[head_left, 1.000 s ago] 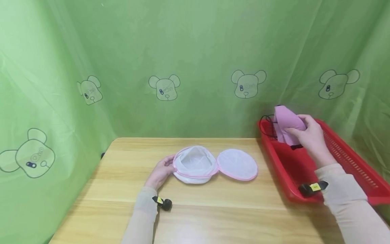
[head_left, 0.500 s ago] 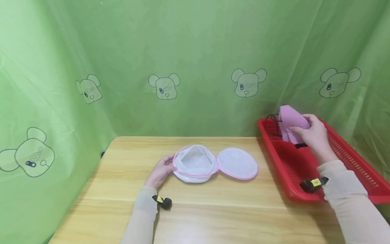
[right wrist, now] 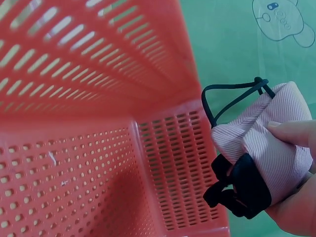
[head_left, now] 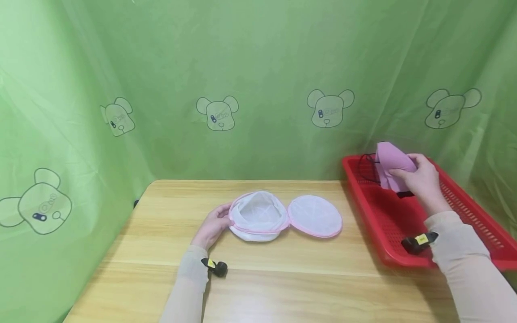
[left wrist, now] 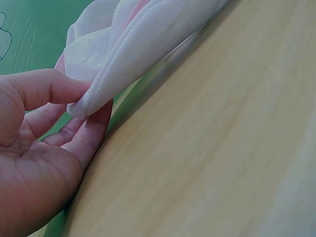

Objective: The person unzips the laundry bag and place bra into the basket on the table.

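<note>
A round white mesh laundry bag (head_left: 258,237) with pink edging lies on the table, its round lid (head_left: 315,216) folded out to the right. At the bag's left edge my left hand (head_left: 213,225) pinches the mesh between thumb and fingers; the left wrist view shows the pinched white fabric (left wrist: 143,54) up close. My right hand (head_left: 424,181) grips a folded pink ribbed cloth piece (head_left: 393,163) above the back part of the red basket (head_left: 373,229). A thin black cord loop (right wrist: 232,86) and a black strap (right wrist: 247,185) hang from that cloth. Its full shape is hidden by the folding.
The red plastic basket has slotted walls and stands along the right of the wooden table (head_left: 282,287). Green curtain (head_left: 258,54) with bear-head prints closes off the back and both sides. A small black camera sits on each wrist.
My right hand has shifted a little to the right over the basket, carrying the pink cloth piece with it. My left hand and the mesh bag have stayed in place.
</note>
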A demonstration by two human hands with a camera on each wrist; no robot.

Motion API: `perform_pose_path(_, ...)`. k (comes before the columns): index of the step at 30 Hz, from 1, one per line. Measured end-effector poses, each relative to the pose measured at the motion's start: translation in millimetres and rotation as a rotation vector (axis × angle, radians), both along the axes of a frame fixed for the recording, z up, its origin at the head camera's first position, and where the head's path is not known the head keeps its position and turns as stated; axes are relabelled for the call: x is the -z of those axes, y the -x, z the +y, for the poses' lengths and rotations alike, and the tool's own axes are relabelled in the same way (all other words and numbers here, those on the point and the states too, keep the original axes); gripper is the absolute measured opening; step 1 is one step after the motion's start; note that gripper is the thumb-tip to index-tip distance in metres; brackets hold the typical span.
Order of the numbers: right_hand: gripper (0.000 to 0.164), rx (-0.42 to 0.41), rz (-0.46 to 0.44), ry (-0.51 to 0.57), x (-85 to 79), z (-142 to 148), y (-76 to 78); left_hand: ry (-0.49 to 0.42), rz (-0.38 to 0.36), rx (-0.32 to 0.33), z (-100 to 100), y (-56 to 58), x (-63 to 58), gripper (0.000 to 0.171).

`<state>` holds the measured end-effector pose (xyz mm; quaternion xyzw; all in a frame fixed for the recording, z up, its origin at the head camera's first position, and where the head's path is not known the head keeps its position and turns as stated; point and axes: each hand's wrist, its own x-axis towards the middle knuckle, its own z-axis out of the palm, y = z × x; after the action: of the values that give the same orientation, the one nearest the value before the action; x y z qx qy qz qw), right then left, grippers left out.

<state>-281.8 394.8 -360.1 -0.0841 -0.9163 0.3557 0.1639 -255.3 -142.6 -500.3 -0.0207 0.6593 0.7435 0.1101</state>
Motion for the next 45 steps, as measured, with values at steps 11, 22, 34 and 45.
perform_pose_path(11,0.068,0.024,-0.036,-0.005,4.7,5.1,-4.2,-0.005,-0.003,0.014,-3.6,-2.4,1.7,0.070)
perform_pose_path(22,0.066,0.020,-0.055,-0.035,18.0,15.1,-0.7,-0.005,0.014,0.026,-4.9,-2.8,3.5,0.070)
perform_pose_path(34,0.067,0.009,-0.086,-0.036,24.6,20.0,4.4,-0.016,0.010,0.015,-4.8,-1.5,3.1,0.071)
perform_pose_path(45,0.070,-0.049,-0.144,-0.067,29.3,25.7,6.3,-0.029,0.011,0.006,-3.7,-0.6,3.8,0.068)
